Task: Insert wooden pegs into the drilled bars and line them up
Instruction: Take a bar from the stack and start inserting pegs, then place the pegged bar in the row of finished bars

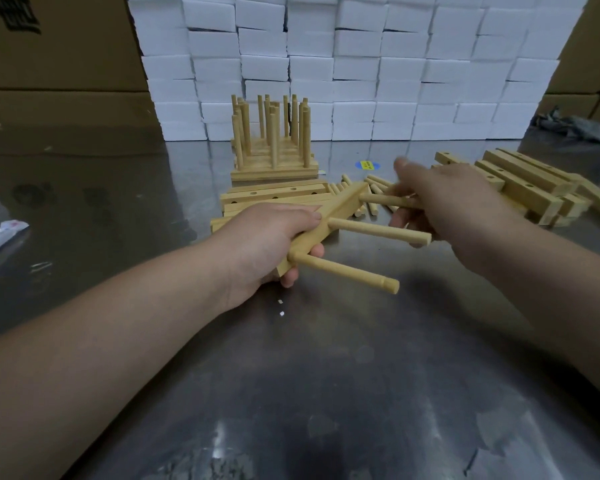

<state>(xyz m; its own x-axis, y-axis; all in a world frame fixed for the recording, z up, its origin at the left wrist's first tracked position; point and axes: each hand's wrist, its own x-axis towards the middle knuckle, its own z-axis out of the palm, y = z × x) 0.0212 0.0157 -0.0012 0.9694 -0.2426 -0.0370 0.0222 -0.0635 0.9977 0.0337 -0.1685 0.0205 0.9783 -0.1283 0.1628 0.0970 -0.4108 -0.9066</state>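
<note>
Reflective metal tabletop [326,393] across the lower frame; behind, at top centre, stacked white blocks [395,64] as a wall; brown cardboard boxes [49,57] at upper left and right.

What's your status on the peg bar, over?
Left hand grips bar. Right hand holds third peg at the bar; two pegs seated. Nothing in the way.
</note>
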